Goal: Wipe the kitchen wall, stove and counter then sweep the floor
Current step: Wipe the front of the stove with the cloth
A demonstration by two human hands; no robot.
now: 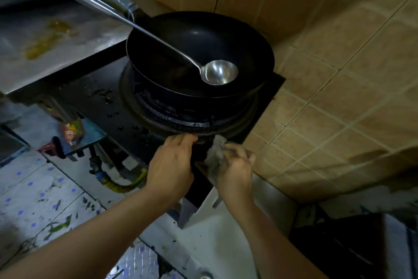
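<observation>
A black stove (97, 100) stands in the corner, its top wet with drops. On its burner ring (181, 122) sits a black wok (199, 37) with a steel ladle (219, 72) lying in it. My right hand (235, 172) grips a grey rag (216, 154) at the stove's near corner. My left hand (172, 163) is beside it, fingertips curled onto the front rim of the burner ring. Tan wall tiles (339, 89) rise to the right.
A steel counter (52, 39) with a yellow-brown stain lies left of the stove. Below are a yellow gas hose (123, 186), a small stool with packets (74, 131) and a littered, speckled floor (40, 206). A dark object (339, 244) stands at lower right.
</observation>
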